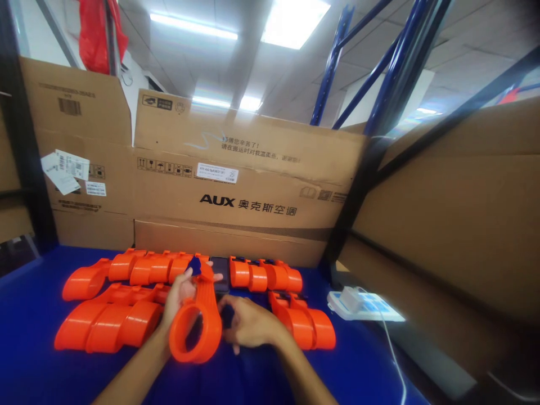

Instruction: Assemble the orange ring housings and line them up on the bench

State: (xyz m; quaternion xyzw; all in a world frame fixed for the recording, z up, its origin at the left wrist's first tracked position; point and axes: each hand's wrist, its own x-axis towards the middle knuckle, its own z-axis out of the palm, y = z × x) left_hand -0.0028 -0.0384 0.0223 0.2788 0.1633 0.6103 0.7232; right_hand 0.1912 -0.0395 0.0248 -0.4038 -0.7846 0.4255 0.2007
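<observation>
My left hand (180,295) is closed around an orange plastic tape dispenser (206,315), held up above the blue table with its round ring end toward me. A dark blue piece (194,265) shows at its upper end, by my left fingertips. Close to the dispenser's right side, my right hand (248,322) has its fingers curled and pinched. Something dark shows between those fingers, but I cannot make out what it is. Similar orange dispensers (107,326) lie in rows on the left, and several more (280,277) with dark blue parts are on the right.
The table has a blue cover (236,377). A dark phone-like slab (220,273) lies between the back rows. Cardboard panels (169,191) stand behind. On the right are a white power strip (367,305) with a plug and cable, and a dark rack post (354,208).
</observation>
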